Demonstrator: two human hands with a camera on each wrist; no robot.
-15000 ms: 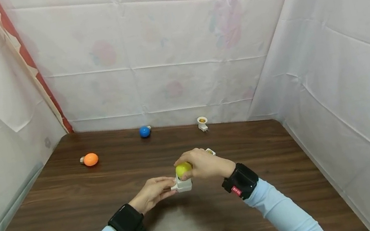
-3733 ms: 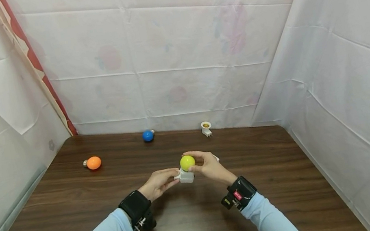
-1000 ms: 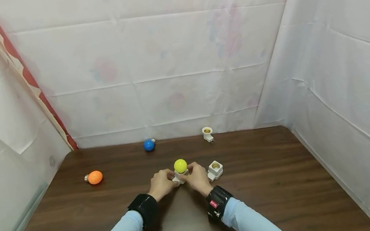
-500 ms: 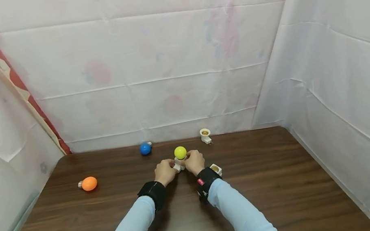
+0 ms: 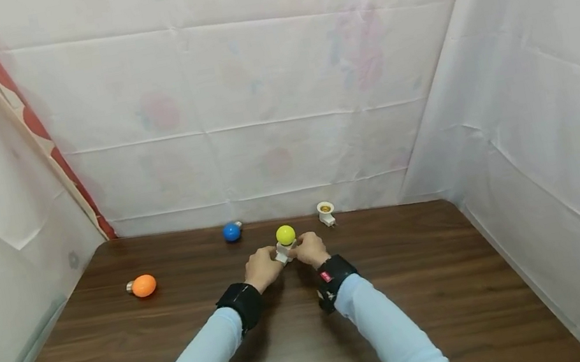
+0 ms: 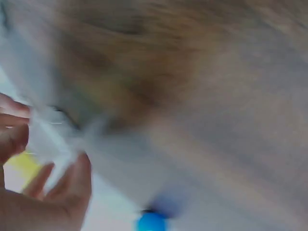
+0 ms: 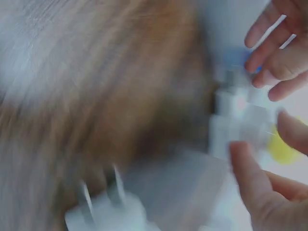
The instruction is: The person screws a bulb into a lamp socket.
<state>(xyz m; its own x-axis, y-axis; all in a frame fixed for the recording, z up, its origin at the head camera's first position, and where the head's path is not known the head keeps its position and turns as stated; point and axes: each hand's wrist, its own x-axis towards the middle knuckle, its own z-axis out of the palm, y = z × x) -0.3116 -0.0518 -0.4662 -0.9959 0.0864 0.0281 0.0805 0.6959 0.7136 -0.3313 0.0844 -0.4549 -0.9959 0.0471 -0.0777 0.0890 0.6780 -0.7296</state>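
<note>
A yellow bulb [image 5: 285, 235] sits upright in a white plug-in bulb socket [image 5: 283, 253] near the table's far middle. My left hand [image 5: 263, 269] holds the socket's left side with its fingertips. From the right, my right hand [image 5: 312, 249] pinches the same socket, its thumb right below the bulb. In the right wrist view the socket [image 7: 238, 120] is blurred, between the fingers of both hands. A second white socket [image 7: 108, 211], its two prongs showing, lies close to the right wrist; in the head view it is hidden behind that wrist.
Behind the hands, a blue bulb [image 5: 232, 232] lies near the table's back edge. Another white socket [image 5: 326, 213] stands at the back, right of it. An orange bulb [image 5: 143, 286] lies at the left. White cloth walls [image 5: 261, 82] enclose the dark wooden table [image 5: 437, 291].
Both hands have carried the yellow bulb and its socket forward, toward the table's back edge. Earlier the right hand held the bulb itself; now it holds the socket. The other bulbs have stayed put.
</note>
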